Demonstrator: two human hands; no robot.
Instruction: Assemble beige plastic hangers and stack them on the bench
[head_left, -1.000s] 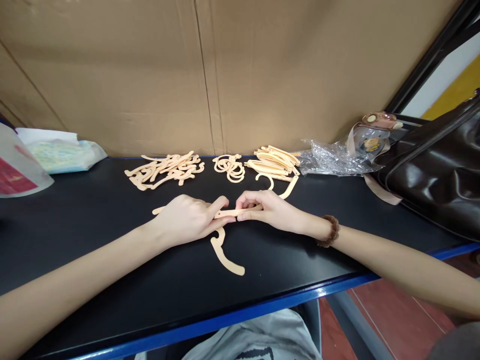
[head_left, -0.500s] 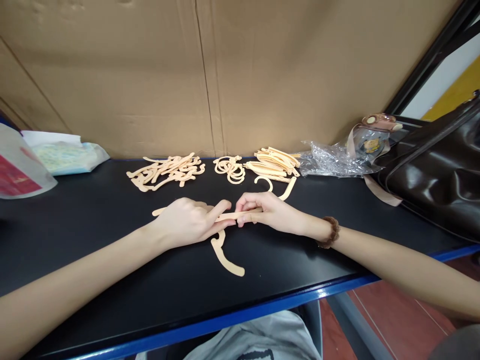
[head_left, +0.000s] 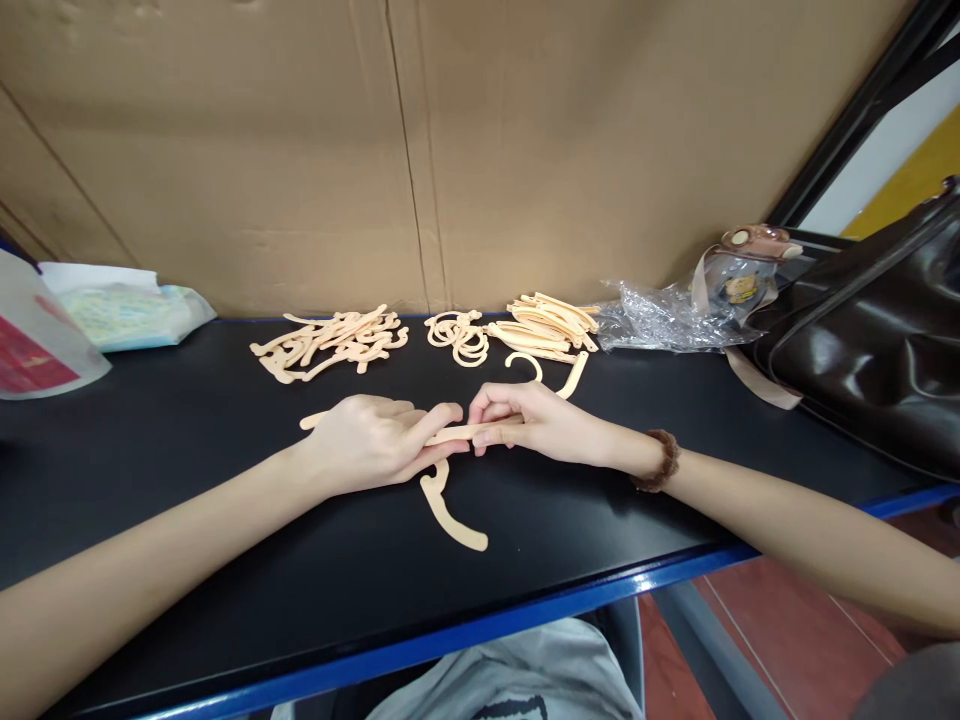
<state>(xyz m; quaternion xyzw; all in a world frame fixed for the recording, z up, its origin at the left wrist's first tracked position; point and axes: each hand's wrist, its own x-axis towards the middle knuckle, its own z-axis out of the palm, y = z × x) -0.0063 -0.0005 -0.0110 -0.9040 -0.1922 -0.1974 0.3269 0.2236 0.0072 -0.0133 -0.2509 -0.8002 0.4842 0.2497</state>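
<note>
Very little has moved since one second ago: both hands stay nearly at the same place, and only the left forefinger seems to reach a bit straighter. From where I stand, at the far left there is a pale container [head_left: 45, 335], then a soft packet [head_left: 135, 318], and a pile of curved pieces [head_left: 330, 342] near the cardboard [head_left: 300, 150]. In front of it, the left hand [head_left: 367, 440] is low over the black table [head_left: 225, 590], thumb and forefinger pinching a pale strip [head_left: 451, 434]; a curved piece [head_left: 454, 515] lies below. The right hand [head_left: 529, 415] pinches the strip too, just beside the left fingertips. Whether these fingers hide one part or two, I cannot tell. For good work, I think the two pinches should be close together, the strip level and the pressure equal, because such thin material may crack. Behind the right hand are a loose hook [head_left: 538, 366] and a pile of straight pieces [head_left: 553, 325], then crinkled plastic [head_left: 649, 318] and a dark bag [head_left: 862, 340].
</note>
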